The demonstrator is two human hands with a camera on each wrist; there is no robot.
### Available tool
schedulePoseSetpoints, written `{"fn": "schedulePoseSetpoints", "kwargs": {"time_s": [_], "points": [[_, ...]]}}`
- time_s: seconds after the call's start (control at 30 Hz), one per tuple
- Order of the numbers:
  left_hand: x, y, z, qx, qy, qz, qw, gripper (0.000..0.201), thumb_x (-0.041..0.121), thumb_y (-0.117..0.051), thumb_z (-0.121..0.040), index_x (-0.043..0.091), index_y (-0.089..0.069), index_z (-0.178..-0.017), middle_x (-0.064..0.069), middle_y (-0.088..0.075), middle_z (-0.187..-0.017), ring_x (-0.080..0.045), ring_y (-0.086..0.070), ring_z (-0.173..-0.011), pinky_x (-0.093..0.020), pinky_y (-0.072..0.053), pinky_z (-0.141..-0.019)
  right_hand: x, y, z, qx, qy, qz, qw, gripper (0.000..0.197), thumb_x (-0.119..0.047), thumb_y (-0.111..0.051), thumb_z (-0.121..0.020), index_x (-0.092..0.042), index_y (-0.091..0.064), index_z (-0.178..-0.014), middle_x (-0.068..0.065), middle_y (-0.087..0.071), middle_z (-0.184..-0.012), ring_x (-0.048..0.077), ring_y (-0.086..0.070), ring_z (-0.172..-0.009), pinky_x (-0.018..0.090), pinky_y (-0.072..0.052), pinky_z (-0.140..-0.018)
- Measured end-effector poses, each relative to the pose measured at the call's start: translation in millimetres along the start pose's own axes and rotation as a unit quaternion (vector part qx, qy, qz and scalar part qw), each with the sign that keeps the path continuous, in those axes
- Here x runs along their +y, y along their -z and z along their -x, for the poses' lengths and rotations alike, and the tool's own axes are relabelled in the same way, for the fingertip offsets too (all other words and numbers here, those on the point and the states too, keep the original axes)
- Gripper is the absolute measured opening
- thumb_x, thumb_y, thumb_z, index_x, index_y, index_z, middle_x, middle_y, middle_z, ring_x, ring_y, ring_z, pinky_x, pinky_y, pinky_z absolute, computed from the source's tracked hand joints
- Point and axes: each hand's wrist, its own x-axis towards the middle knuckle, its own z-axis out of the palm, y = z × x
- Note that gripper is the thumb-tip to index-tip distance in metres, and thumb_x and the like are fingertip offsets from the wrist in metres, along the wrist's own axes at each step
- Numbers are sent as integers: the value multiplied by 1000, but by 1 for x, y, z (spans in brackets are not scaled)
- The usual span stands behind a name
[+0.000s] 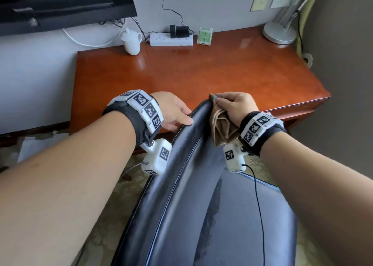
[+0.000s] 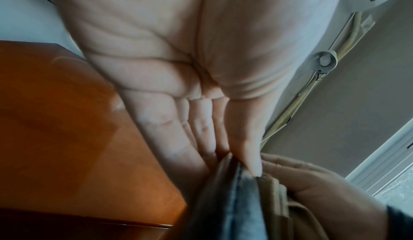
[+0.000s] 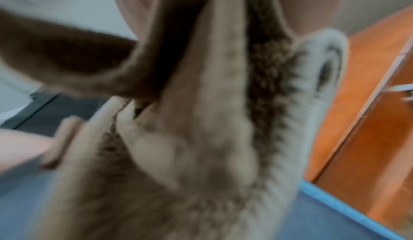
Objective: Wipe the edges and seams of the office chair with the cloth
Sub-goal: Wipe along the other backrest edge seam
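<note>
Chair [image 1: 193, 195]: black, glossy, backrest top edge up close to the desk front, seat below at lower right.
Cloth [image 1: 222, 128]: tan, bunched, draped over the top edge of the backrest and hanging down its seat side; fills the right wrist view [image 3: 201, 137], blurred there.
Right hand [image 1: 235, 107]: curled round the cloth, fingertips pinching a fold onto the chair's top corner.
Left hand [image 1: 171, 112]: clamped on the backrest edge just beside the cloth, thumb on the near face, fingers [image 2: 174, 134] fairly straight down the far side.
Desk [image 1: 201, 78]: red-brown, polished, behind the chair.
Cup [image 1: 131, 41]: white, lidded, at the desk's back left; contents hidden.
Power strip [image 1: 171, 39]: white, by the wall, black adapter plugged in.
Green box [image 1: 204, 36]: just right of the strip.
Lamp base [image 1: 279, 32]: round, silver, back right corner.
</note>
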Motion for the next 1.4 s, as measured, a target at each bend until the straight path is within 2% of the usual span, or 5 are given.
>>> {"fn": "schedulePoseSetpoints", "kwargs": {"time_s": [0.6, 0.83, 1.2, 1.3, 1.4], "points": [[-15, 1, 12, -7, 51, -59, 997, 47, 51, -79, -89, 7, -72, -103, -8, -75, -92, -27, -75, -86, -50, -63, -90, -46, 2, 21, -53, 120, 191, 973, 23, -29, -63, -99, -36, -76, -116, -9, -76, -111, 10, -69, -103, 17, -46, -87], [-68, 22, 59, -205, 86, 19, 975, 90, 4, -85, -83, 26, -39, -157, -13, -59, -147, -34, -68, -123, -37, -62, -81, -54, -22, 81, -110, 235, 200, 945, 23, -24, -63, -98, -30, -77, -116, -10, -74, -121, 6, -65, -112, 7, -37, -94], [-91, 0, 108, -41, 74, 27, 996, 27, 27, -73, -98, 12, -67, -120, -14, -69, -115, -18, -72, -87, -31, -64, -75, -67, -40, 123, -193, 291, 189, 918, 24, -25, -64, -99, -33, -75, -119, -16, -73, -119, -7, -62, -104, 6, -42, -93], [-97, 3, 123, -21, 65, 146, 987, 46, 46, -54, -106, 10, -64, -133, -17, -66, -132, -30, -73, -106, -39, -64, -84, -68, -39, 126, -102, 264, 198, 938, 26, -21, -62, -99, -31, -75, -119, -10, -74, -120, 9, -67, -112, 11, -42, -95], [-105, 11, 134, -37, 58, 223, 972, 70, 67, -37, -103, 9, -63, -134, -19, -71, -128, -37, -73, -111, -51, -61, -93, -68, -57, 195, -196, 379, 176, 887, 25, -15, -64, -98, -25, -76, -118, -10, -72, -125, 6, -66, -113, 20, -48, -102]]}}
